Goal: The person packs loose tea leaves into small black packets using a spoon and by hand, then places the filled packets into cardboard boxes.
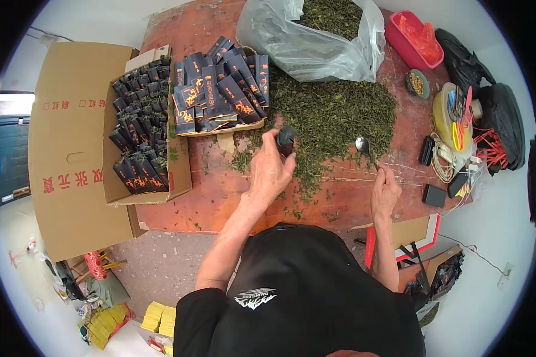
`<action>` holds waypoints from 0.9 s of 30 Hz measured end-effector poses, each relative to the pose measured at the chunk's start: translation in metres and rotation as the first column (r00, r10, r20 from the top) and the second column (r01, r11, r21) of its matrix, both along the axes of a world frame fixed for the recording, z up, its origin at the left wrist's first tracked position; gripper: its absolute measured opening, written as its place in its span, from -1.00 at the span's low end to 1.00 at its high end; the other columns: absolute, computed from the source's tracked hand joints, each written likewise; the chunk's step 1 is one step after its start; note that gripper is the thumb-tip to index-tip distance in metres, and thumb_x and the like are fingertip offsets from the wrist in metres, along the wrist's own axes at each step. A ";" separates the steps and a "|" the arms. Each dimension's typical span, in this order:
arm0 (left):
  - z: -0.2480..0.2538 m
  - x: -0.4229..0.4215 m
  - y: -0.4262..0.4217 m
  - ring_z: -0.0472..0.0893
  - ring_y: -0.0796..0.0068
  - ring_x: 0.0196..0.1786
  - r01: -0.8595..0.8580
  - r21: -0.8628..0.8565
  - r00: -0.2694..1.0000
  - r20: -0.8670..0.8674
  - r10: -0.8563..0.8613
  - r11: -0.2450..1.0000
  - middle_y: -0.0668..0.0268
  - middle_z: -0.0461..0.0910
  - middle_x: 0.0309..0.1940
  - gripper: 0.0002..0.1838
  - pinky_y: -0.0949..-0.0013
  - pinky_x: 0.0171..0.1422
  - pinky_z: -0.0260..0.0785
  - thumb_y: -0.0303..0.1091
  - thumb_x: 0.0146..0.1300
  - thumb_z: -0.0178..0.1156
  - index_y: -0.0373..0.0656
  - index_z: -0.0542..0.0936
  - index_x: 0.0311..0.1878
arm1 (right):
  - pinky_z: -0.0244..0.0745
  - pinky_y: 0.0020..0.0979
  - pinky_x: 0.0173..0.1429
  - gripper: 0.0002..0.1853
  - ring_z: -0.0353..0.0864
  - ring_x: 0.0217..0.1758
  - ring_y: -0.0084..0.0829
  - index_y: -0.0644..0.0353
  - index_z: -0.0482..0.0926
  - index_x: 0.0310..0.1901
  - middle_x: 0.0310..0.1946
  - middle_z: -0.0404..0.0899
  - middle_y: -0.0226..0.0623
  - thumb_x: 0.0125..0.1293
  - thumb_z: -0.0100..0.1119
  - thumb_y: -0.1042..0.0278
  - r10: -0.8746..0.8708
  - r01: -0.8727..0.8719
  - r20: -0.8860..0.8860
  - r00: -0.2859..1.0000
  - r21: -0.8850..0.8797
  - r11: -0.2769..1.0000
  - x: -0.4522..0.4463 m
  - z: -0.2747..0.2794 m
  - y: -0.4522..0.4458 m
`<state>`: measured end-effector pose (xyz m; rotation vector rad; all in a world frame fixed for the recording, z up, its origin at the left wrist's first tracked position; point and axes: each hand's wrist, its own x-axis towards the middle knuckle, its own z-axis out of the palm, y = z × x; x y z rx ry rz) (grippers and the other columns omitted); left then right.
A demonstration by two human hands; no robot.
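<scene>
My left hand (269, 169) is closed around a small black packet (286, 138), held upright at the near left edge of a loose pile of dried green leaves (345, 113). The top of the packet faces the camera; how full it is I cannot make out. A metal spoon (362, 144) is pinched by its handle in my right hand (386, 193). Its bowl lies at the pile's near right edge and looks bare. Left of my left hand, a shallow box holds many flat black packets (217, 89) with orange print.
A tall cardboard box (181, 178) at left holds rows of upright packets with leaves at their tops. Behind the pile sits a clear plastic bag (315, 53) of leaves. To the right are a pink basket (438, 58), a small bowl (418, 83), cables and black boxes.
</scene>
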<state>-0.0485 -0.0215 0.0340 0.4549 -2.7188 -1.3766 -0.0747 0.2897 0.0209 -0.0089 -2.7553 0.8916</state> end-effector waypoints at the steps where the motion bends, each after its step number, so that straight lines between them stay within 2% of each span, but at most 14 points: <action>1: -0.007 0.000 0.003 0.72 0.06 -0.32 0.024 -0.003 1.000 0.015 -0.024 1.000 0.10 0.66 -0.38 -0.28 0.06 -0.16 0.56 -0.41 0.27 0.42 -0.31 0.25 0.39 | 0.48 -0.23 -0.30 -0.76 0.59 -0.47 -0.39 0.23 0.75 0.07 -0.47 0.67 -0.07 0.60 0.11 0.38 -0.018 0.019 0.045 0.999 -0.013 1.000 -0.001 0.000 -0.003; 3: -0.018 -0.001 0.008 0.72 -0.01 -0.31 0.064 -0.005 0.998 -0.013 -0.064 0.998 0.09 0.67 -0.38 -0.30 0.02 -0.18 0.54 -0.43 0.27 0.41 -0.27 0.25 0.38 | 0.49 -0.23 -0.26 -0.75 0.60 -0.43 -0.41 0.22 0.74 0.08 -0.44 0.67 -0.04 0.60 0.10 0.36 -0.051 0.057 0.137 0.989 -0.040 0.998 -0.002 0.000 -0.011; 6: -0.032 -0.001 0.011 0.72 -0.04 -0.31 0.107 -0.027 0.993 -0.049 -0.109 0.994 0.08 0.67 -0.39 -0.31 -0.01 -0.18 0.53 -0.44 0.27 0.40 -0.26 0.26 0.38 | 0.45 -0.27 -0.25 -0.73 0.53 -0.42 -0.50 0.25 0.73 0.10 -0.47 0.62 -0.14 0.62 0.09 0.33 -0.023 0.040 0.095 0.995 -0.179 0.983 -0.011 -0.018 -0.022; 11: -0.042 -0.003 0.015 0.72 -0.07 -0.31 0.141 -0.020 0.988 -0.060 -0.142 0.990 0.07 0.67 -0.38 -0.33 -0.03 -0.17 0.53 -0.45 0.27 0.38 -0.25 0.28 0.38 | 0.31 -0.39 -0.33 -0.71 0.33 -0.45 -0.61 0.32 0.72 0.08 -0.50 0.47 -0.46 0.64 0.08 0.32 0.008 0.054 0.154 0.988 -0.394 0.917 -0.025 -0.036 -0.032; 15: -0.046 -0.004 0.017 0.73 -0.07 -0.27 0.143 -0.023 0.988 -0.051 -0.144 0.989 0.03 0.68 -0.34 -0.35 -0.02 -0.14 0.54 -0.45 0.28 0.36 -0.23 0.30 0.38 | 0.14 -0.50 -0.41 -0.73 0.19 -0.48 -0.73 0.35 0.70 0.07 -0.51 0.34 -0.62 0.67 0.06 0.35 0.034 0.138 0.260 0.965 -0.616 0.775 -0.026 -0.042 -0.029; 18: -0.045 -0.005 0.018 0.73 -0.07 -0.23 0.144 -0.016 0.988 -0.048 -0.145 0.989 0.00 0.68 -0.27 -0.36 -0.02 -0.11 0.55 -0.45 0.28 0.37 -0.23 0.32 0.37 | 0.03 -0.59 -0.44 -0.76 0.11 -0.49 -0.81 0.31 0.68 0.07 -0.51 0.23 -0.69 0.69 0.04 0.37 0.056 0.193 0.284 0.957 -0.770 0.608 -0.021 -0.037 -0.032; 24: -0.042 -0.010 0.020 0.73 -0.07 -0.16 0.162 0.005 0.985 -0.063 -0.161 0.987 -0.06 0.67 -0.11 -0.40 -0.02 -0.05 0.56 -0.46 0.28 0.38 -0.21 0.38 0.35 | 0.05 -0.61 -0.46 -0.77 0.12 -0.51 -0.82 0.29 0.67 0.09 -0.51 0.22 -0.70 0.70 0.05 0.37 0.072 0.198 0.285 0.956 -0.805 0.559 -0.022 -0.034 -0.032; 27: -0.044 -0.013 0.020 0.72 -0.09 -0.09 0.182 0.005 0.981 -0.075 -0.181 0.983 -0.09 0.64 0.01 -0.39 0.00 -0.02 0.56 -0.47 0.29 0.37 -0.20 0.37 0.38 | 0.09 -0.56 -0.49 -0.76 0.10 -0.55 -0.77 0.31 0.65 0.08 -0.54 0.22 -0.66 0.69 0.08 0.33 0.095 0.194 0.292 0.952 -0.812 0.551 -0.026 -0.037 -0.032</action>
